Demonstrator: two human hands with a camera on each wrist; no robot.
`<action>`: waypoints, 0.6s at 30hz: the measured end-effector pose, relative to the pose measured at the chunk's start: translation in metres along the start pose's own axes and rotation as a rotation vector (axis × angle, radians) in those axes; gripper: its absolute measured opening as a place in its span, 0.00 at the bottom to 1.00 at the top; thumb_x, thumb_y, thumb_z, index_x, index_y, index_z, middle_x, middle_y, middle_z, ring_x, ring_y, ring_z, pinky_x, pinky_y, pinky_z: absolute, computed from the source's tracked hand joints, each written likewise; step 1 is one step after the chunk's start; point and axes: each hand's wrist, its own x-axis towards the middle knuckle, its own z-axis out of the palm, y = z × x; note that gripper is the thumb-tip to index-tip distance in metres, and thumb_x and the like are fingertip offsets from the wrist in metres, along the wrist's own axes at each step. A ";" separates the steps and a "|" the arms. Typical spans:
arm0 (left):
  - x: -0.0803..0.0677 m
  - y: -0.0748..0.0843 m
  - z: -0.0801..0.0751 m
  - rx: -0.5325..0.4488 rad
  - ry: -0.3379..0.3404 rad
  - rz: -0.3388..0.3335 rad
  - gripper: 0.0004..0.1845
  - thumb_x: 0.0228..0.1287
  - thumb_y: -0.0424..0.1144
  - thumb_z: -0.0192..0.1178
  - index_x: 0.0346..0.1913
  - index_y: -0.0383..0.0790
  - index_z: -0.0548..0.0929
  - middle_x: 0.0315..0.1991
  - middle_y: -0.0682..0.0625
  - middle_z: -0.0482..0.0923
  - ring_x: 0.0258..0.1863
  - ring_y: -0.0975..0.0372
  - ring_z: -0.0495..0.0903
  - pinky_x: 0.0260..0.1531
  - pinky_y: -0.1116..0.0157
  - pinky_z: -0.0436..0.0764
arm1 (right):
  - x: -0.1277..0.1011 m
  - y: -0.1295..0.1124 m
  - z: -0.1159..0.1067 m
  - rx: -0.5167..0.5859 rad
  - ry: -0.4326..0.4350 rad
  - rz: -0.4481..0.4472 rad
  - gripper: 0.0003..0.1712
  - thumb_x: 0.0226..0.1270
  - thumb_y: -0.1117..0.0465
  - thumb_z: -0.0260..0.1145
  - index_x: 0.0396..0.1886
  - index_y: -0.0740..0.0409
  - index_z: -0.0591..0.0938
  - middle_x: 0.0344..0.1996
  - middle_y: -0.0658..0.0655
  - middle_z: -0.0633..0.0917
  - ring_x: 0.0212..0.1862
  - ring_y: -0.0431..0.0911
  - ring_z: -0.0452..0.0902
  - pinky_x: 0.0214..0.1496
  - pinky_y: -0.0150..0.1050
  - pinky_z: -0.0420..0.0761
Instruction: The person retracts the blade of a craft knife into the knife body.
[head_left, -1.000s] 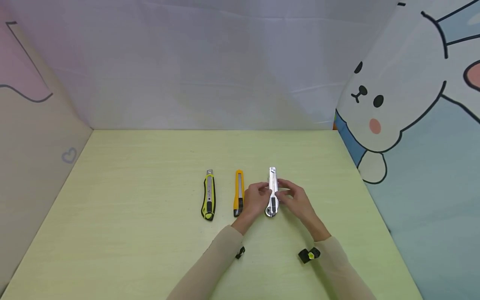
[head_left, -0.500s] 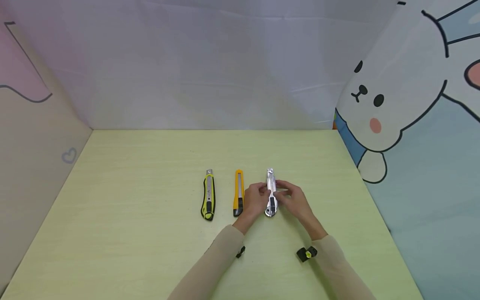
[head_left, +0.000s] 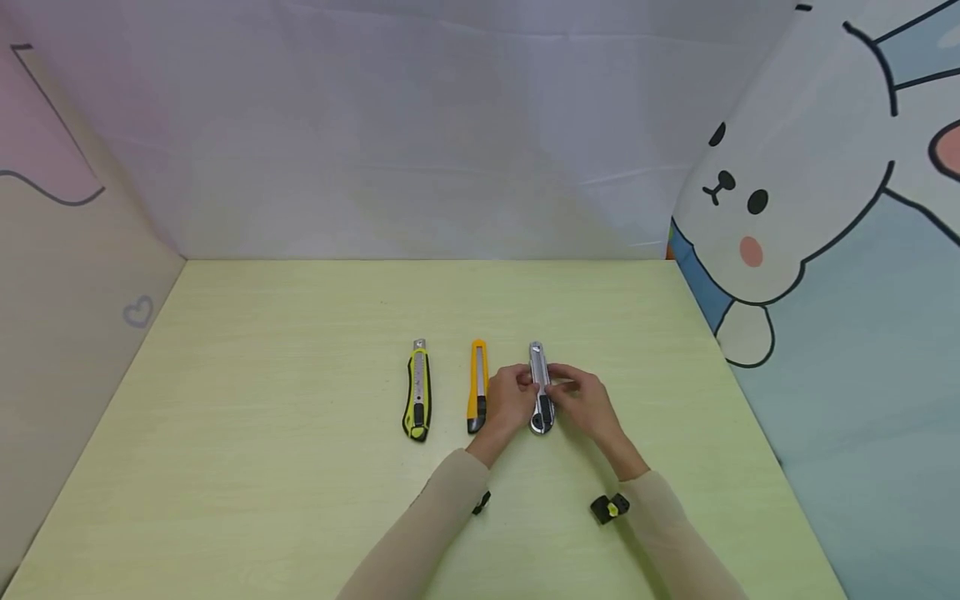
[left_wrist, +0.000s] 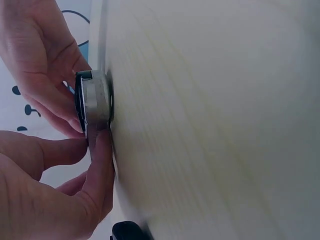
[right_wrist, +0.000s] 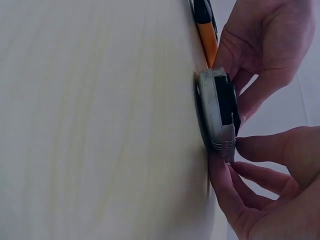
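Observation:
A silver box cutter (head_left: pixel 542 408) with a black slider lies almost flat at the right end of a row of box cutters. My left hand (head_left: pixel 512 400) pinches its left side between thumb and fingers. From the right, my right hand (head_left: pixel 588 404) pinches the opposite side. In the right wrist view the silver box cutter (right_wrist: pixel 216 110) is close above or on the tabletop; contact along its length cannot be told. A yellow box cutter (head_left: pixel 477 383) lies just left of my left hand. Farther left is a lime-and-black box cutter (head_left: pixel 417 396). No blade extends visibly.
All this is on a pale wood-grain table (head_left: pixel 262 433). A white backdrop (head_left: pixel 420 133) rises behind its far edge, and a printed panel with a cartoon bear (head_left: pixel 750 167) stands along the right side. Black wrist devices, one near the right cuff (head_left: pixel 609 507), hang by both forearms.
The silver box cutter has shifted slightly left and its far tip has swung left and toward me. My right hand has moved left with it; my left hand has barely moved.

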 end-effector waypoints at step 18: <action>-0.007 0.003 -0.017 -0.096 0.018 0.070 0.11 0.70 0.34 0.65 0.50 0.31 0.86 0.38 0.45 0.86 0.38 0.58 0.85 0.43 0.62 0.85 | -0.005 -0.003 -0.013 0.115 0.056 -0.013 0.16 0.75 0.66 0.66 0.57 0.68 0.82 0.54 0.67 0.85 0.53 0.58 0.84 0.52 0.38 0.84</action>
